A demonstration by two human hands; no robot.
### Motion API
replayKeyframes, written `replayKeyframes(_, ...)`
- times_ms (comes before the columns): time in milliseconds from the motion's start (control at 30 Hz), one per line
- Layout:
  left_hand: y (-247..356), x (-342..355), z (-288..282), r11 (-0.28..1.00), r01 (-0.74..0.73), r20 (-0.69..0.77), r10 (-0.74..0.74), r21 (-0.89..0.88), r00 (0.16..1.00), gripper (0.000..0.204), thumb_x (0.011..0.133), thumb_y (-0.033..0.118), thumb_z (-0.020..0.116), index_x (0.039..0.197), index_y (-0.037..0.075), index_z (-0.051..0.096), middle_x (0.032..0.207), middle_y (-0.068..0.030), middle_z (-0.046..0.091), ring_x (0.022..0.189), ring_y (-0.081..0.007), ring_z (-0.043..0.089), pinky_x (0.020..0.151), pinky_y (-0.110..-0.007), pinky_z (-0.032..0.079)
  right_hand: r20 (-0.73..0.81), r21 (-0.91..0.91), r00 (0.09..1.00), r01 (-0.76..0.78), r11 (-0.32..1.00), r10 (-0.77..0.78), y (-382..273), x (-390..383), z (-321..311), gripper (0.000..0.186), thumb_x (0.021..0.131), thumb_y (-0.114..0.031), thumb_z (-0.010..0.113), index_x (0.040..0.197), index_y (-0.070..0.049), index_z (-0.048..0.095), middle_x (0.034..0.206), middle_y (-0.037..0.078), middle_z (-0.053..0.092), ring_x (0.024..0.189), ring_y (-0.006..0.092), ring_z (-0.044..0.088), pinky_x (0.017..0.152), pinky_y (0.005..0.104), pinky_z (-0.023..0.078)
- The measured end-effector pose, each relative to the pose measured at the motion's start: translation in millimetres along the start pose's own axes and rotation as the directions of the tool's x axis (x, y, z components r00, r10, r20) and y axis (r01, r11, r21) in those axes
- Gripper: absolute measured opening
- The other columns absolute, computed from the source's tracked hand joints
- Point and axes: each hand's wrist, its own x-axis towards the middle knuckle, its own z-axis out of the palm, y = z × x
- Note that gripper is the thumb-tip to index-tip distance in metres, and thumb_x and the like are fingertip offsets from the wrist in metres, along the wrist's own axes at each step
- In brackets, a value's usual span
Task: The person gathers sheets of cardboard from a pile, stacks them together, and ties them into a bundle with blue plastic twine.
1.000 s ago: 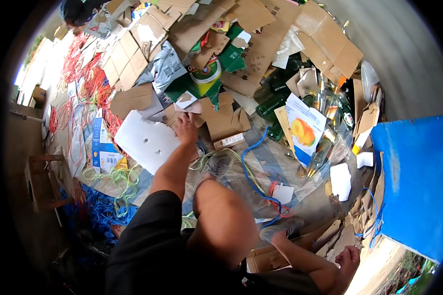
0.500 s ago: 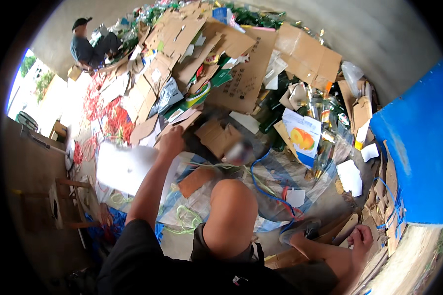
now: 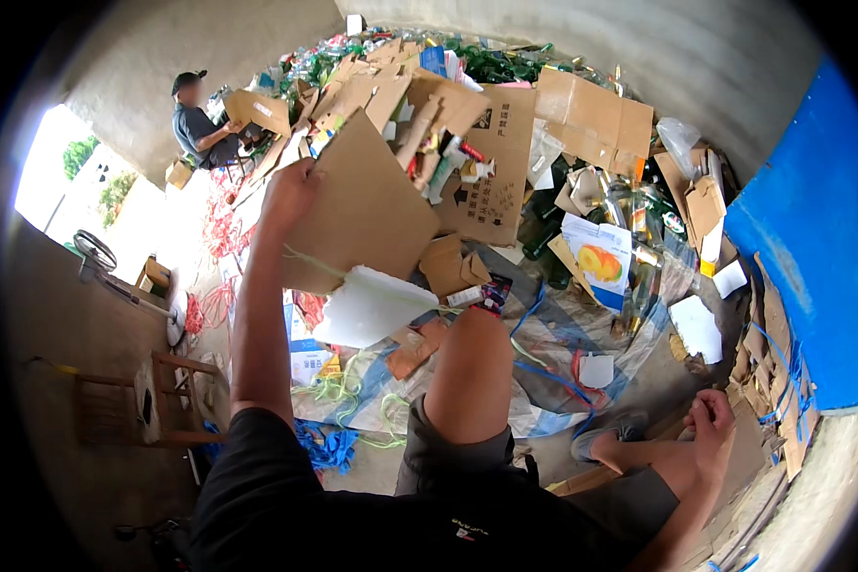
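Note:
My left hand [image 3: 294, 195] grips the edge of a large brown cardboard sheet [image 3: 372, 219], raised over the pile, with thin green twine across its lower part. A white foam slab [image 3: 367, 315] lies at the sheet's lower edge. My right hand [image 3: 707, 424] is by my bent right leg at the lower right, fingers curled and pinched; I cannot make out anything in them.
A seated co-worker [image 3: 200, 133] holds cardboard [image 3: 257, 110] at the back left. Mixed cardboard [image 3: 586, 114] and green bottles [image 3: 496, 62] heap ahead. A wooden chair [image 3: 176, 400] and fan [image 3: 100, 248] stand left; a blue panel [image 3: 791, 238] is right. Tangled red twine [image 3: 214, 305] lies left.
My left hand has lifted a large cardboard sheet up from the pile, with debris tumbling above it. The view has tilted up to show the co-worker. My right hand stays by my leg.

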Motion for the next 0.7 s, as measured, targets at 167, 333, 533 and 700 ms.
replayKeyframes(167,40,4,-66,0.943,-0.159,-0.111,0.132,-0.293,0.985,0.027,0.094,0.025,0.067,0.107,0.002,0.067,0.075,-0.0046,0.064,0.069,-0.0128,0.058,0.064,-0.034,0.048,0.067,0.023,0.996,0.056,0.998,-0.058,7,-7,-3,0.011,0.096,-0.009,0.060,0.105,-0.003,0.062,0.082,0.002,0.062,0.068,0.0092,0.060,0.059,0.0248,0.049)
replayKeyframes(333,200,-49,-78,0.933,-0.351,-0.125,0.340,-0.077,0.932,0.030,0.093,0.027,0.063,0.116,0.008,0.064,0.093,-0.0122,0.072,0.083,-0.0286,0.069,0.069,-0.039,0.054,0.266,0.556,0.963,-0.191,0.809,0.044,-10,8,-20,0.029,0.098,-0.030,0.063,0.112,-0.004,0.060,0.095,0.005,0.064,0.078,0.0151,0.062,0.066,0.0289,0.051)
replayKeyframes(533,312,-151,16,0.299,-0.942,-0.323,0.916,0.149,0.240,0.039,0.084,0.014,0.060,0.122,0.007,0.064,0.119,-0.0111,0.065,0.111,-0.0282,0.063,0.092,-0.040,0.053,0.548,0.784,0.828,-0.458,0.418,-0.120,-94,77,10,0.069,0.096,-0.056,0.057,0.135,0.001,0.050,0.129,0.018,0.061,0.115,0.0304,0.062,0.098,0.0482,0.050)
replayKeyframes(700,354,-192,74,0.162,-0.987,-0.390,0.907,-0.020,0.157,0.038,0.083,0.011,0.063,0.121,0.005,0.064,0.126,-0.0097,0.062,0.120,-0.0278,0.058,0.098,-0.041,0.050,0.345,0.920,0.927,-0.304,0.249,-0.145,-59,102,16,0.045,0.090,-0.021,0.068,0.125,0.003,0.056,0.117,0.018,0.065,0.107,0.0294,0.064,0.095,0.0434,0.053)
